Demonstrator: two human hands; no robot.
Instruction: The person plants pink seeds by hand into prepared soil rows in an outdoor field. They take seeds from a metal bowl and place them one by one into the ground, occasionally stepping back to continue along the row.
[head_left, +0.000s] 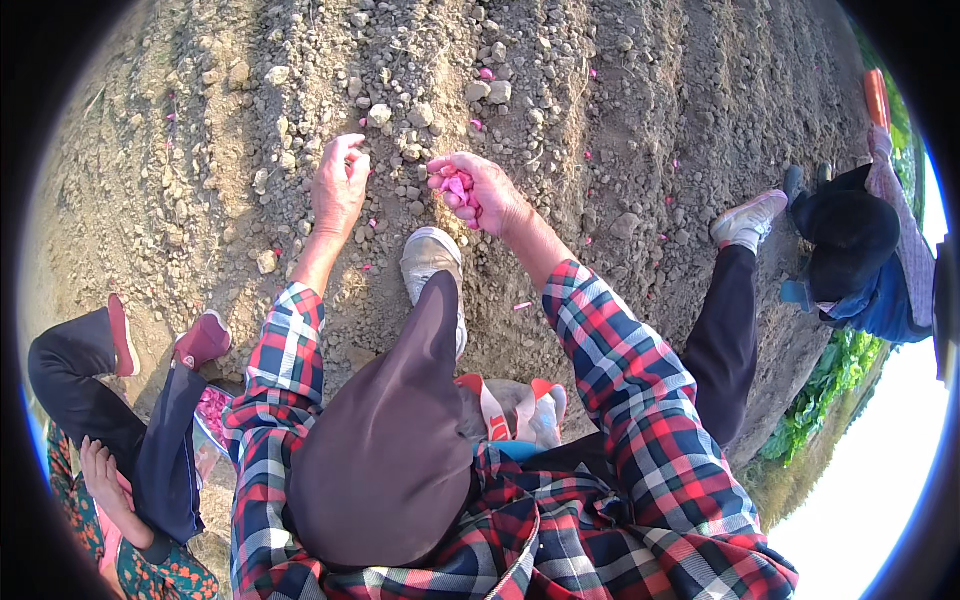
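My right hand (480, 191) is cupped around several bright pink cloves (459, 186), which look like coated garlic cloves. My left hand (341, 184) hovers to the left of it over the soil, its fingers curled and the thumb close to the index finger; whether a small clove is pinched there cannot be made out. Beneath both hands lies dry, furrowed soil (405, 82) full of clods. Single pink cloves are dotted along the furrows, such as a clove (486, 73) beyond my right hand and a clove (476, 124) closer in.
My shoe (431, 262) stands on the soil just below my hands. Behind it sits a bag with red-and-white straps (499, 412). At left, a seated person (97, 390) is beside a basin of pink cloves (214, 409). Another person (855, 232) crouches at far right.
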